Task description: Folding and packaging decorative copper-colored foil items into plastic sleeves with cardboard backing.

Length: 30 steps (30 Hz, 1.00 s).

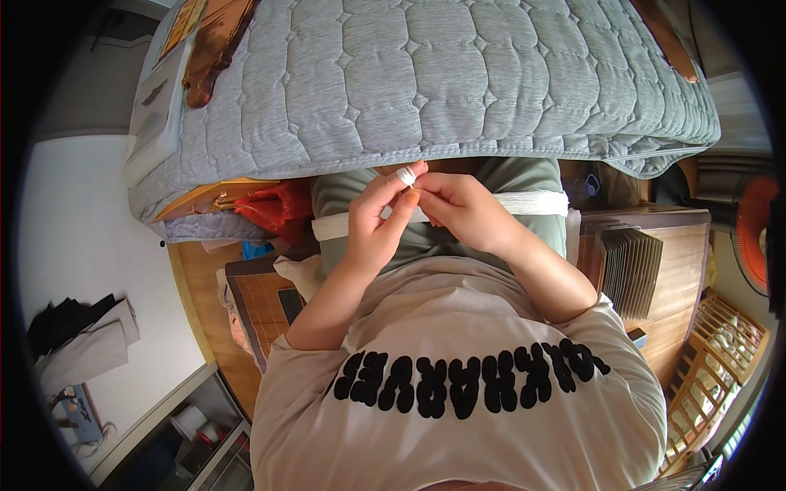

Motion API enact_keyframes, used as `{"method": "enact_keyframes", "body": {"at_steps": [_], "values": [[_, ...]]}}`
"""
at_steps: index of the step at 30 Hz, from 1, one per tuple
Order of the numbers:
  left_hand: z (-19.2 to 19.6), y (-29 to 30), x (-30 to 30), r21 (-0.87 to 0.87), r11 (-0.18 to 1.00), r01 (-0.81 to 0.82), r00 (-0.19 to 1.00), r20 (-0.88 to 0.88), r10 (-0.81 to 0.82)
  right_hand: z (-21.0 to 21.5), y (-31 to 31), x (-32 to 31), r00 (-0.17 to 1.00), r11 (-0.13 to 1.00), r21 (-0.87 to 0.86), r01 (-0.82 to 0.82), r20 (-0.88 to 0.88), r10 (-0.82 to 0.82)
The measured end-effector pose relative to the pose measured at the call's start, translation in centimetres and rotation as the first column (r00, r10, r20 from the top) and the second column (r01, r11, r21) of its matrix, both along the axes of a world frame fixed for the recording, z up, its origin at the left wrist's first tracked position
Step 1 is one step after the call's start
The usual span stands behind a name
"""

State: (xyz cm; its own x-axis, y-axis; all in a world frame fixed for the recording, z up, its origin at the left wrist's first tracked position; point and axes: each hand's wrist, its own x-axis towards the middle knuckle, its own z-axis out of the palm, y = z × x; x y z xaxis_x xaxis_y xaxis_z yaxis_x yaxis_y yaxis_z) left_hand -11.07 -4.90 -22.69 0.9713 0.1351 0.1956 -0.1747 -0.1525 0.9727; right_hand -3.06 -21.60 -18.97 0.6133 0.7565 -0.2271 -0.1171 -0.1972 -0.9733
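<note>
My left hand [378, 219] is raised over my lap, with a small coil of white thread [405, 176] wound around one of its fingers. Its thumb bends in toward the coil. Close against it, my right hand [465, 211] is closed in a pinch at the coil, where a short bit of white thread shows. The right fingertips are partly hidden. Beneath both hands, a flat white skein-like band [530, 203] stretches across my two thighs [337, 193]. Its middle is covered by the hands.
A grey quilted mattress [442, 90] lies just ahead, with a red plastic bag [278, 211] under its left edge. A dark phone [291, 304] is at my left. At right stand a wooden table [684, 245], a fan [749, 233] and a wooden railing [708, 352].
</note>
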Motion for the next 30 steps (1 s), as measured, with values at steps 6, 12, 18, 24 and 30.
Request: {"method": "enact_keyframes", "body": {"at_steps": [6, 12, 18, 24, 30], "values": [[-1.0, -1.1, -0.8, -0.781, 0.618, -0.094, 0.962, -0.232, -0.147, -0.5, -0.3, -0.3, 0.839, 0.988, 0.065, 0.142, 0.522, -0.155], [-1.1, -1.1, -1.2, -0.976, 0.213, 0.045, 0.947, -0.026, -0.319, -0.1, -1.7, 0.0, 0.859, 0.988, 0.080, 0.130, 0.488, -0.152], [-1.1, -0.8, -1.5, -0.817, 0.553, 0.162, 0.913, -0.088, -0.398, -0.7, -2.3, 1.1, 0.965, 0.951, 0.235, 0.201, 0.121, -0.234], [0.0, -0.8, -1.5, -0.500, 0.829, 0.250, 0.891, -0.216, -0.399, 0.5, -2.9, 2.2, 0.952, 0.917, 0.344, -0.201, 0.290, 0.100], [1.0, -1.0, -1.4, -0.396, 0.845, 0.360, 0.855, -0.223, -0.468, 1.8, -2.9, 2.6, 0.961, 0.943, 0.188, -0.275, 0.057, 0.269]]}}
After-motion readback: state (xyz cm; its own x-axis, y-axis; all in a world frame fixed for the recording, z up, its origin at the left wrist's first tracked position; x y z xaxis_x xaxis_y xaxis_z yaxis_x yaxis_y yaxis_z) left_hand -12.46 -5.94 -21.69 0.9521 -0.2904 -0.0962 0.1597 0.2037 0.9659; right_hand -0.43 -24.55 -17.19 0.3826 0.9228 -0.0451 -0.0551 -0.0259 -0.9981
